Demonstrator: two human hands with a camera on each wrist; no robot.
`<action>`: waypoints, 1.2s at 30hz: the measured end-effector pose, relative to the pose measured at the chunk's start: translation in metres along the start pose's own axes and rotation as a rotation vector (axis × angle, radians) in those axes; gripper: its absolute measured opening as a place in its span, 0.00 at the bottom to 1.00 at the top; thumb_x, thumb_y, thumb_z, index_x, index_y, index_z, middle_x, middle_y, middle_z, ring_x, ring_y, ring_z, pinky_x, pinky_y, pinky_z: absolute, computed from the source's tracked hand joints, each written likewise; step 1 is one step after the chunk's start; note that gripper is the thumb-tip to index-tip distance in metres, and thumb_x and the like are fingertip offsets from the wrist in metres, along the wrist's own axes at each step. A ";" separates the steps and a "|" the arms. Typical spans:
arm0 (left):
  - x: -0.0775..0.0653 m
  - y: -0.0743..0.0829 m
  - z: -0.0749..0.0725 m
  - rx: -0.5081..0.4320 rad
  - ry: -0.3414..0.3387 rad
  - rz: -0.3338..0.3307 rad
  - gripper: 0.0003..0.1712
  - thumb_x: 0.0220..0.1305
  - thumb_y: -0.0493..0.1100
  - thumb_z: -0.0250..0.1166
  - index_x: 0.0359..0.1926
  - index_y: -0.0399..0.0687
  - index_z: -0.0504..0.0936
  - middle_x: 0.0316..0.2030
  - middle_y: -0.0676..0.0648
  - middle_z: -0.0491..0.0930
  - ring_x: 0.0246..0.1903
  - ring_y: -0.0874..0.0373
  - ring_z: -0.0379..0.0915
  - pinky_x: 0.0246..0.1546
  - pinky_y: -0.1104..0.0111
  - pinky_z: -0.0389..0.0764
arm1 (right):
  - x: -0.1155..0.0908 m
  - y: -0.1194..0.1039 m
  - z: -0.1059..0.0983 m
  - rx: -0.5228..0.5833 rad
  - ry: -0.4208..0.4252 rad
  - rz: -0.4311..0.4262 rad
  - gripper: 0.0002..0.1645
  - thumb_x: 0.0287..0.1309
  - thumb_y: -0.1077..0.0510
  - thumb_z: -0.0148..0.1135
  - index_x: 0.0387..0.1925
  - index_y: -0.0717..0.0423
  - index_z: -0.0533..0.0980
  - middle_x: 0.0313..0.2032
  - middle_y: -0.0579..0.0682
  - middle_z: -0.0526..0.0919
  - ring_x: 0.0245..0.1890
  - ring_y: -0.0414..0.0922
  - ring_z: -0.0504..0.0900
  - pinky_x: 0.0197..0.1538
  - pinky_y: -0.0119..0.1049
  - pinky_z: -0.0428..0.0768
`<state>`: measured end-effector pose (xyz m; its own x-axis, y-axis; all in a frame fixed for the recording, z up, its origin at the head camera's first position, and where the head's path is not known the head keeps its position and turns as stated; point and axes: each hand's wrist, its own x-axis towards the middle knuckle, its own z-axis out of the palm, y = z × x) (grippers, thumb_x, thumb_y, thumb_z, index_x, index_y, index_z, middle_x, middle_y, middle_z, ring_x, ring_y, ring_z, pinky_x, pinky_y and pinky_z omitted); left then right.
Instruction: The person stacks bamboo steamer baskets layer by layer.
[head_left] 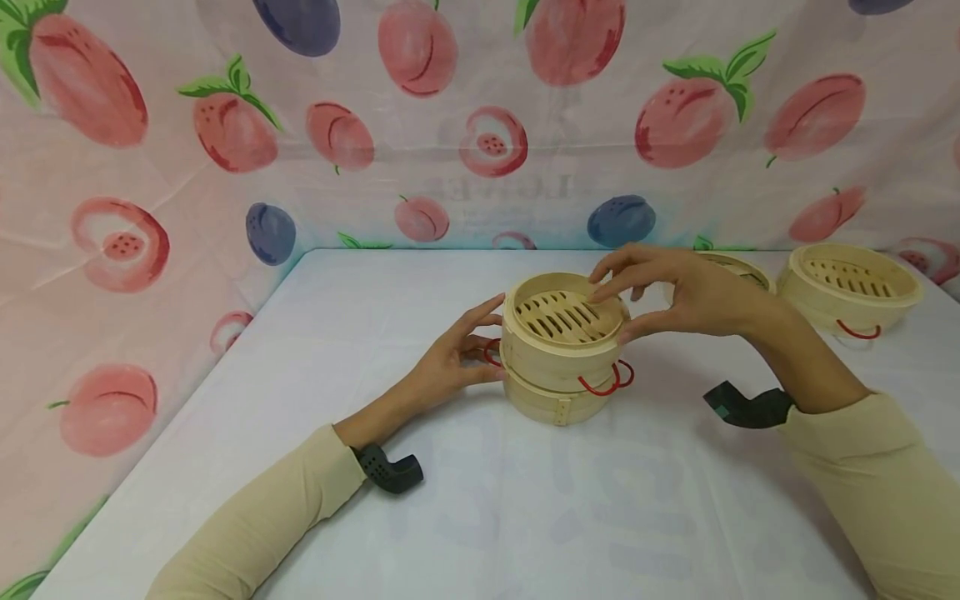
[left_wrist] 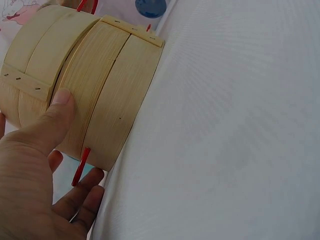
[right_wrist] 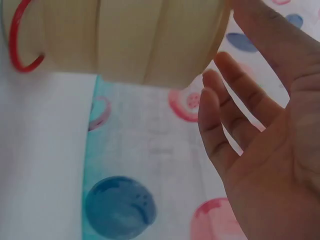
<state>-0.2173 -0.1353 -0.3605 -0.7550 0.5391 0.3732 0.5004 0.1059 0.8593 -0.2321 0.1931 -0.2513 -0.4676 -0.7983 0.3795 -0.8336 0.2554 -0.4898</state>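
Note:
Two round bamboo steamer baskets stand stacked on the table in the head view. The upper basket (head_left: 570,367) shows its slatted floor from above; the lower basket (head_left: 562,404) sits under it, with red loop handles at the sides. My left hand (head_left: 450,362) holds the stack's left side, thumb in front and fingers reaching behind. In the left wrist view its thumb (left_wrist: 61,97) presses by the seam between the baskets. With my right hand (head_left: 682,292) I grip the upper basket's right rim, the thumb outside and fingertips over the slats.
Another steamer basket (head_left: 851,292) with a red handle stands at the back right. Beside it a further round bamboo piece (head_left: 738,265) is partly hidden behind my right hand. A fruit-print cloth (head_left: 491,200) hangs behind the white table (head_left: 525,517).

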 end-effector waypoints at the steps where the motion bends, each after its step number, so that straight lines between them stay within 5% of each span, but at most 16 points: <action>1: 0.000 0.000 0.000 0.004 -0.001 0.001 0.53 0.54 0.31 0.71 0.74 0.65 0.54 0.61 0.47 0.66 0.50 0.53 0.76 0.52 0.56 0.74 | -0.001 0.004 -0.001 0.012 0.003 0.015 0.30 0.39 0.62 0.78 0.50 0.53 0.81 0.55 0.46 0.74 0.51 0.40 0.73 0.45 0.31 0.77; 5: 0.000 -0.001 0.000 0.004 -0.007 0.007 0.53 0.54 0.32 0.71 0.74 0.64 0.54 0.61 0.46 0.65 0.50 0.51 0.76 0.52 0.55 0.73 | -0.007 0.016 -0.001 0.136 -0.012 0.113 0.35 0.41 0.66 0.76 0.56 0.57 0.77 0.64 0.50 0.66 0.64 0.43 0.63 0.58 0.32 0.71; 14: 0.000 0.002 0.000 0.030 -0.002 0.029 0.54 0.53 0.32 0.72 0.74 0.62 0.53 0.63 0.45 0.64 0.51 0.50 0.76 0.51 0.55 0.74 | -0.012 0.031 0.004 0.343 -0.008 0.219 0.21 0.46 0.68 0.73 0.45 0.58 0.79 0.64 0.57 0.69 0.63 0.45 0.68 0.56 0.38 0.73; 24: 0.000 0.001 0.001 0.110 0.013 0.059 0.55 0.51 0.33 0.73 0.73 0.65 0.54 0.67 0.49 0.63 0.51 0.53 0.77 0.48 0.60 0.77 | -0.012 0.033 0.007 0.343 0.020 0.232 0.18 0.44 0.67 0.75 0.40 0.58 0.80 0.63 0.58 0.70 0.63 0.44 0.69 0.54 0.33 0.74; 36: -0.002 0.016 0.004 0.128 0.034 0.050 0.48 0.51 0.29 0.72 0.70 0.48 0.57 0.65 0.36 0.63 0.49 0.42 0.76 0.48 0.49 0.76 | -0.009 0.026 0.009 0.309 0.025 0.270 0.17 0.43 0.67 0.75 0.39 0.57 0.81 0.62 0.54 0.72 0.62 0.46 0.70 0.54 0.34 0.75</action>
<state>-0.2058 -0.1313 -0.3487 -0.7407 0.5180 0.4278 0.5859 0.1863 0.7887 -0.2468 0.2018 -0.2749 -0.6677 -0.7104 0.2227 -0.5543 0.2747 -0.7857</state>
